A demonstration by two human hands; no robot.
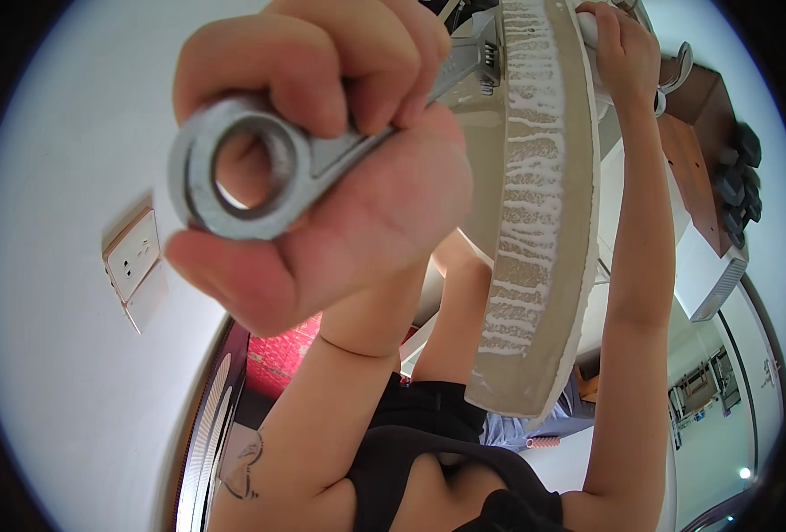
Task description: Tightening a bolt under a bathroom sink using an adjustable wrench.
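My left hand [348, 213], close up, is wrapped round the handle of a silver adjustable wrench [246, 222]. The ringed handle end faces me, and the wrench jaws [488, 58] show beyond the knuckles. Those jaws lie beside a long, pale ceramic-looking piece [561, 293], possibly a basin's edge, streaked with ridged white residue; whether they touch or grip anything I cannot tell. My right hand [628, 58] reaches up on the far side of this piece, its fingers curled over a white rounded part [589, 28]. The fingertips are partly hidden.
A curved chrome fitting [679, 69] sticks out beside my right hand. The white wall on the left carries a socket plate [133, 257]. Brown panels [694, 168] and dark objects [739, 182] are at the right. Red patterned material [284, 359] lies below my left forearm.
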